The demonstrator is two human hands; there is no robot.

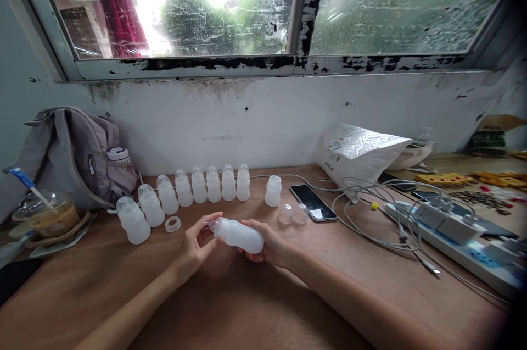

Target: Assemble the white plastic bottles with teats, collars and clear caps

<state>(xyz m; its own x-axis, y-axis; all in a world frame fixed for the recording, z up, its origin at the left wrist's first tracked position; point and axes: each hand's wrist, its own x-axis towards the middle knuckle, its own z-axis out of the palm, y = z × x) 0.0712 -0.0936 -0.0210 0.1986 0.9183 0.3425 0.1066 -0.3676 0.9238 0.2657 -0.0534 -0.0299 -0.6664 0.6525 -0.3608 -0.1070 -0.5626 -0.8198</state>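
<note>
A white translucent baby bottle (pixel 242 236) lies on its side between my hands, its nipple end pointing left. My right hand (pixel 267 243) is wrapped round the bottle's base. My left hand (pixel 201 240) is closed on the collar and nipple end, fingers bent about it. Left of them a white collar ring (pixel 173 223) rests on the table. Beyond, a curved row of several capped baby bottles (pixel 199 185) stands upright. An open bottle without a top (pixel 273 192) stands behind my right hand, with two clear round caps (pixel 285 215) near it.
A black phone (pixel 313 203) lies right of the caps. Tangled grey cables (pixel 370 229) and a power strip (pixel 457 240) spread over the right side. A white bag (pixel 358 155) leans by the wall. At left are a grey backpack (pixel 74 157) and an iced drink cup (pixel 51 218).
</note>
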